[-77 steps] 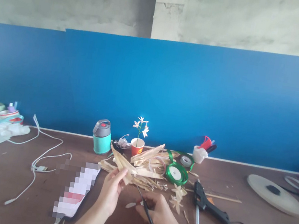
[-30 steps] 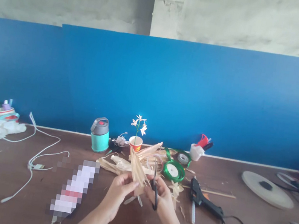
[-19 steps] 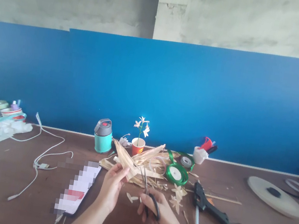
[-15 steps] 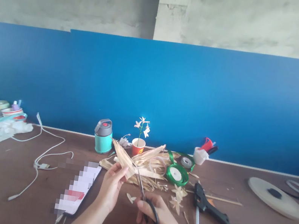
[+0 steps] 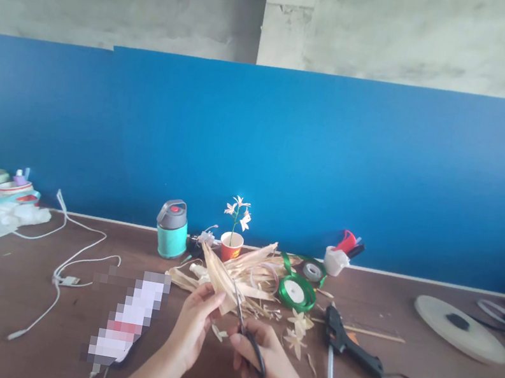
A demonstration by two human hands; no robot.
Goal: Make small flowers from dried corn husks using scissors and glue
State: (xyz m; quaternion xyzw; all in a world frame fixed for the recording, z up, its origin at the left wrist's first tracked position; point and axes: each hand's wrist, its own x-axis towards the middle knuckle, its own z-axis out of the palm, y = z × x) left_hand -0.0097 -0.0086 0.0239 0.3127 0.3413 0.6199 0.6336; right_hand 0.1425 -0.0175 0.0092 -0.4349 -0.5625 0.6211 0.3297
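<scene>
Between the thumb and fingers of my left hand (image 5: 195, 321) is a pale, dried corn husk (image 5: 218, 272), its pointed end tilted up and to the left. My right hand (image 5: 266, 356) grips black-handled scissors (image 5: 257, 356), whose metal blades reach up to the husk's right edge. Whether the blades have cut into it I cannot tell. Behind my hands lies a heap of dried husks (image 5: 265, 257). A paper cup (image 5: 230, 251) holding a stem of pale flowers (image 5: 239, 209) stands just behind the heap. Loose husk flowers (image 5: 295, 341) lie right of my right hand.
Green ribbon (image 5: 305, 296) and a glue gun (image 5: 352, 347) with a cord lie on the right. A teal flask (image 5: 172, 233) and a phone (image 5: 128, 323) are on the left, beside white cables (image 5: 62, 270). A round pale lid (image 5: 457, 326) sits far right.
My left hand and the husk have shifted slightly right, and the husk stands more upright. The scissors appear closer to closed. The whole view has drifted a little.
</scene>
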